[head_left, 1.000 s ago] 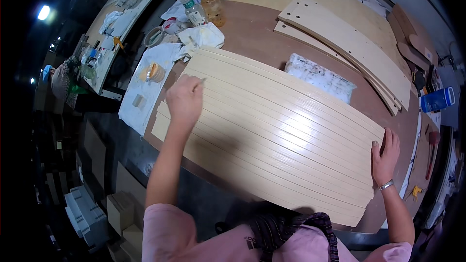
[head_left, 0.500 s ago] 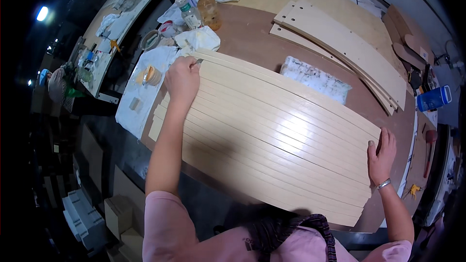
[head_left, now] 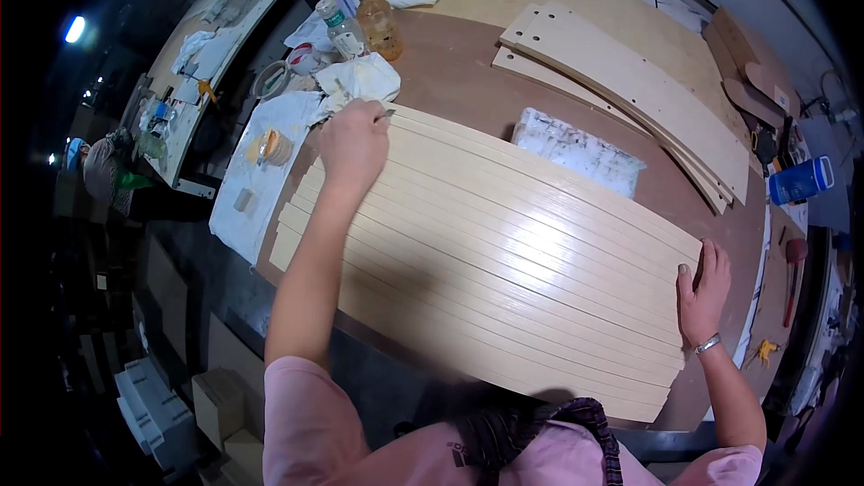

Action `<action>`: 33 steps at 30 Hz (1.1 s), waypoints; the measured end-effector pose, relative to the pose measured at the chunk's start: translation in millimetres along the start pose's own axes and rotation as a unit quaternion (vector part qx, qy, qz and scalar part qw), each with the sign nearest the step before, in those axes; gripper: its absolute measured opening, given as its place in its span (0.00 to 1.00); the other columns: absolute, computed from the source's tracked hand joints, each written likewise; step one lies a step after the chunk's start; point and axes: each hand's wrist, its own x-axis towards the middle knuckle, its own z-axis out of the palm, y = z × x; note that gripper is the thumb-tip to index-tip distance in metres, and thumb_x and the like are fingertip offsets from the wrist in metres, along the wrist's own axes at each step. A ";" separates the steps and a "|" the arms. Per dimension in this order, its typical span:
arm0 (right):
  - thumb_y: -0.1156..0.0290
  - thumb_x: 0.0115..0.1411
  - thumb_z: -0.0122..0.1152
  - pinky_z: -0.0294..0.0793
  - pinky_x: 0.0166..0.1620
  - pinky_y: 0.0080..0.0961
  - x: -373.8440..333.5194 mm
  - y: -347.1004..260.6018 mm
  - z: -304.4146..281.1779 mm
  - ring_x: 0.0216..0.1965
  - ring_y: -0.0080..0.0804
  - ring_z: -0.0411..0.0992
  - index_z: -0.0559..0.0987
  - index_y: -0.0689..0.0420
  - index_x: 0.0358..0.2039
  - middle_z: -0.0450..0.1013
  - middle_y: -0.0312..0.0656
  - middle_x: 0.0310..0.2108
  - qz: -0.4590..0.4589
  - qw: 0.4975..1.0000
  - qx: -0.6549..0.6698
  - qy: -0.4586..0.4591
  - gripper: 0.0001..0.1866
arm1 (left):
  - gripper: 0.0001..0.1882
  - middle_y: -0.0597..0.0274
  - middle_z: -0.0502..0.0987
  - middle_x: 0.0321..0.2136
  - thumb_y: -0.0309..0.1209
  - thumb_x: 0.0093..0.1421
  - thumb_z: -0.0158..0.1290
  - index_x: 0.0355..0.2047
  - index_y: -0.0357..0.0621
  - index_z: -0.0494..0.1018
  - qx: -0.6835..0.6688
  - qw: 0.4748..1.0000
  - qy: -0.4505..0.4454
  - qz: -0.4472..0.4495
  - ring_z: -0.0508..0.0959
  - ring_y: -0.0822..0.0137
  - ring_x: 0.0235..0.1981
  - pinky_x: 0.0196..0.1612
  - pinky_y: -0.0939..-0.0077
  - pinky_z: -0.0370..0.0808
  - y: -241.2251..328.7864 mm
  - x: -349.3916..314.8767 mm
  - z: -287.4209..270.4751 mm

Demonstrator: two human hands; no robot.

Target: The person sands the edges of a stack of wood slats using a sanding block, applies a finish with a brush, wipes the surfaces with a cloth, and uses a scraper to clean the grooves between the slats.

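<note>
Several long, pale wooden strips (head_left: 486, 243) lie side by side on the brown tabletop, close together and with uneven ends. My left hand (head_left: 354, 146) is closed at the far left end of the strips, over the farthest ones. A small grey, flat edge of something peeks out beside its fingers; the rest is hidden in the grip. At the opposite end, my right hand (head_left: 705, 299) rests against the strip ends with its fingers stretched and the thumb apart. Light glares off the middle strips.
A paint-smeared white block (head_left: 576, 153) lies beyond the strips. Pale boards with holes (head_left: 630, 81) are stacked farther back. Bottles (head_left: 376, 22), a white rag (head_left: 360, 76) and an open jar (head_left: 274, 148) stand at the left. A blue container (head_left: 799, 182) is at the right.
My left hand has slid a little right and away from me along the far strips' left end. The farthest strip has shifted slightly nearer the others. My right hand stays nearly in place.
</note>
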 end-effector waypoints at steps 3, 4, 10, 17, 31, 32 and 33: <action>0.62 0.59 0.58 0.56 0.65 0.49 -0.6 -0.4 -2.4 0.63 0.56 0.59 0.65 0.62 0.63 0.63 0.57 0.61 0.002 1.000 0.002 -0.004 0.33 | 0.04 0.55 0.80 0.33 0.31 0.56 0.57 0.29 0.46 0.80 0.033 0.998 0.014 -0.048 0.80 0.47 0.36 0.40 0.53 0.75 -2.9 4.3 -2.7; 0.62 0.59 0.58 0.55 0.65 0.49 0.1 -2.6 -3.6 0.63 0.56 0.59 0.65 0.62 0.63 0.62 0.57 0.61 0.000 1.000 0.006 -0.007 0.33 | 0.04 0.55 0.80 0.34 0.31 0.56 0.57 0.29 0.45 0.80 0.043 0.996 0.030 -0.076 0.80 0.47 0.35 0.40 0.52 0.75 -13.3 3.9 -2.7; 0.61 0.59 0.58 0.55 0.66 0.49 -0.6 -1.1 -1.0 0.64 0.56 0.58 0.65 0.62 0.63 0.62 0.57 0.61 0.005 1.000 0.009 -0.002 0.33 | 0.04 0.56 0.80 0.33 0.31 0.56 0.57 0.29 0.45 0.80 0.042 0.999 0.012 -0.030 0.80 0.47 0.34 0.39 0.52 0.75 -3.4 -4.2 -6.3; 0.61 0.59 0.58 0.55 0.66 0.48 0.0 -5.6 -3.2 0.64 0.56 0.58 0.65 0.62 0.63 0.62 0.56 0.61 -0.001 1.000 0.002 0.000 0.33 | 0.04 0.57 0.79 0.30 0.30 0.56 0.57 0.28 0.45 0.79 0.015 0.999 0.027 0.015 0.79 0.47 0.32 0.36 0.53 0.75 4.9 -10.6 2.3; 0.61 0.59 0.59 0.56 0.65 0.48 1.4 -5.6 -4.7 0.63 0.55 0.59 0.67 0.62 0.61 0.63 0.56 0.60 0.003 1.000 0.004 0.000 0.32 | 0.04 0.56 0.79 0.31 0.30 0.55 0.58 0.27 0.44 0.79 0.018 0.999 0.015 -0.024 0.80 0.47 0.32 0.37 0.54 0.74 17.0 -11.6 -5.2; 0.61 0.59 0.59 0.56 0.65 0.48 1.9 -7.2 -5.4 0.63 0.55 0.59 0.67 0.62 0.61 0.63 0.56 0.60 0.004 1.000 0.006 -0.004 0.32 | 0.04 0.56 0.79 0.31 0.30 0.55 0.58 0.27 0.44 0.78 0.024 0.999 0.023 -0.030 0.80 0.47 0.33 0.37 0.54 0.74 13.8 -12.6 -3.2; 0.61 0.59 0.59 0.56 0.65 0.48 1.4 -7.1 -5.2 0.63 0.55 0.59 0.66 0.62 0.61 0.63 0.56 0.60 0.005 1.000 0.006 -0.002 0.32 | 0.04 0.56 0.79 0.31 0.30 0.55 0.58 0.27 0.44 0.78 0.027 0.999 0.030 -0.035 0.80 0.47 0.33 0.37 0.54 0.74 14.7 -12.8 -0.9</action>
